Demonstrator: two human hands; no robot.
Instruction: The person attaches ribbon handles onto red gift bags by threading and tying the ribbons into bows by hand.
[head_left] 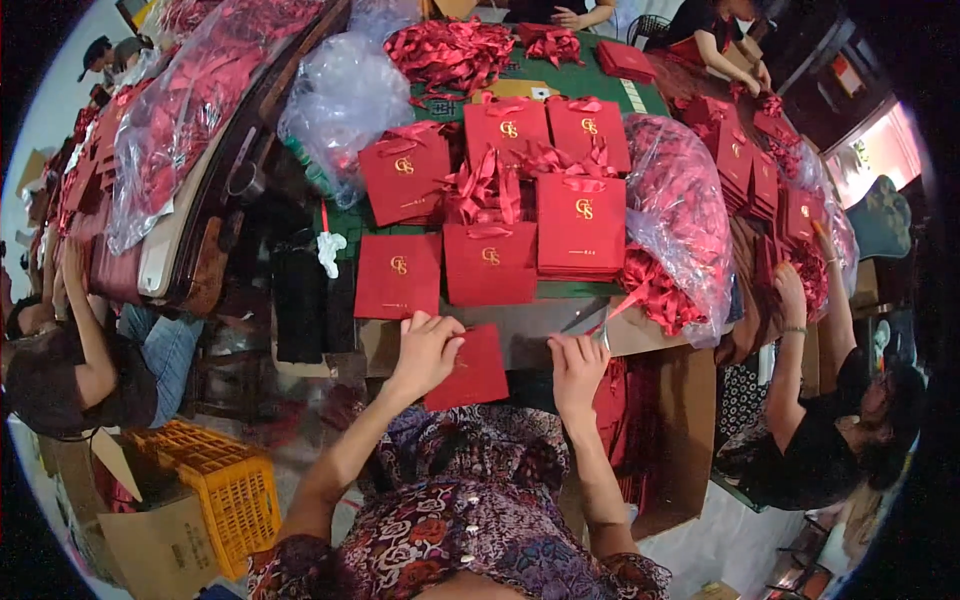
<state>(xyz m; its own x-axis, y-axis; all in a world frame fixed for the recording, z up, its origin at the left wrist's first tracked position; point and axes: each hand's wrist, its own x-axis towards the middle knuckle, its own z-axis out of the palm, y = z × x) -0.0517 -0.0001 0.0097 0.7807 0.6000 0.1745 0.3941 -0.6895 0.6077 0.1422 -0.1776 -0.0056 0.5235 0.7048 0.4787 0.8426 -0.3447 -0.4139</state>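
My left hand (428, 352) is closed on the edge of a small red paper bag (478, 372), which hangs flat above my lap. To its right my right hand (578, 365) has its fingers pinched together. A thin dark pointed piece (584, 318) and a pale-red strip (628, 299) show at its fingertips; I cannot make out which of these it grips. Beyond my hands, on the green table, a flat red bag (397, 276) lies at the left. Beside it are a ribboned red bag (490, 265) and a stack of red bags (582, 225).
Clear plastic sacks of red ribbon (680, 200) and a loose ribbon pile (450, 52) crowd the green table (645, 95). A cardboard box (680, 430) stands by my right arm, a yellow crate (240, 500) at lower left. Other people work on both sides.
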